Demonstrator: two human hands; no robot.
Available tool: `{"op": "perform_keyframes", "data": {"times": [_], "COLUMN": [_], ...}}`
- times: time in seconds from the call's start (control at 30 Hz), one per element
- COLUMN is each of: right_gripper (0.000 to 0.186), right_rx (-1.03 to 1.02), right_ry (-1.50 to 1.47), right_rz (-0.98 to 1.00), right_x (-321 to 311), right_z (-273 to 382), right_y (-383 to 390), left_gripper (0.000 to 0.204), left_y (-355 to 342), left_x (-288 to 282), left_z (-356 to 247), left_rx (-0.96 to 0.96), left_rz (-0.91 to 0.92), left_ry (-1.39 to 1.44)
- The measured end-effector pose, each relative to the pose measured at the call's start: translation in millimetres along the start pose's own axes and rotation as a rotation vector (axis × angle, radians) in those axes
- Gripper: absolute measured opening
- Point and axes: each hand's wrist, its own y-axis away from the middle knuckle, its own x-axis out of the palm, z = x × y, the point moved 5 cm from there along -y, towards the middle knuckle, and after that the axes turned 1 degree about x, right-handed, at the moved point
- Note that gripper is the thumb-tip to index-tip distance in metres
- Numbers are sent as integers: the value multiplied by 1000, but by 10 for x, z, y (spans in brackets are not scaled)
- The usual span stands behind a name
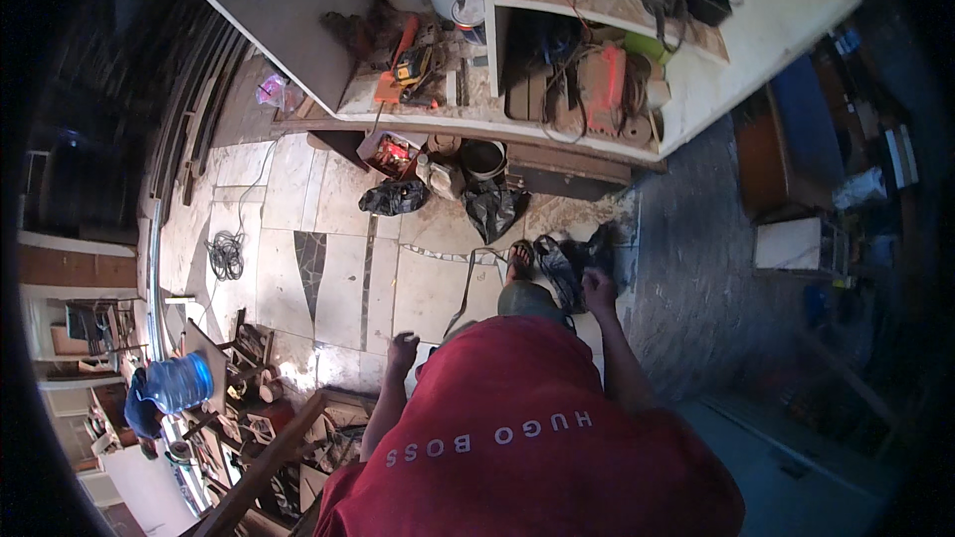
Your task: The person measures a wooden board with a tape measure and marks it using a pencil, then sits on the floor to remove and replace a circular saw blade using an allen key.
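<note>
My left hand [402,348] hangs low over the pale tiled floor, its fingers loosely bent and a little apart, with nothing visible in it. Farther right, my right hand [599,290] hangs in front of a crumpled black plastic bag [560,270]. Its fingers are half curled; no held thing shows, and I cannot tell whether it touches the bag. One sandalled foot [519,261] shows left of that bag. Beyond the foot lies another black bag [493,211], below a dark bucket [484,159].
Ahead stands a white shelf unit [587,131] crowded with tools, including a yellow-and-black tool [413,65]. A coiled cable [226,255] lies on the floor at left. Behind it are scrap wood and a blue water bottle [179,383]. A wooden cabinet [786,159] stands at right.
</note>
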Motion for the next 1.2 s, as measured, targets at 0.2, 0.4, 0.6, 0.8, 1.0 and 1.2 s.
{"op": "perform_keyframes", "data": {"times": [0.2,0.4,0.6,0.8,1.0,1.2], "right_gripper": [33,47,77,76,39,36], "right_rx": [-333,-658,-781,-572,-581,-559], "right_ry": [-49,2,220,264,299,299], "right_rz": [-429,-827,-1029,-904,-941,-941], "right_x": [-735,-1693,-2096,-2016,-2154,-2347], "right_z": [2003,3751,4431,4486,4419,4298], "right_y": [-1606,-2137,-2152,-2442,-2615,-2663], "left_gripper": [43,40,44,41,40,42], "left_y": [332,-197,-1094,-1328,-1395,-1563], "left_x": [-4,108,-189,-845,-898,-561], "left_z": [-146,-383,-658,-1284,-1429,-1119], "left_rx": [-203,275,27,-3,10,56], "left_rz": [13,-58,5,-67,-16,-42], "left_ry": [90,-116,235,386,393,82]}}
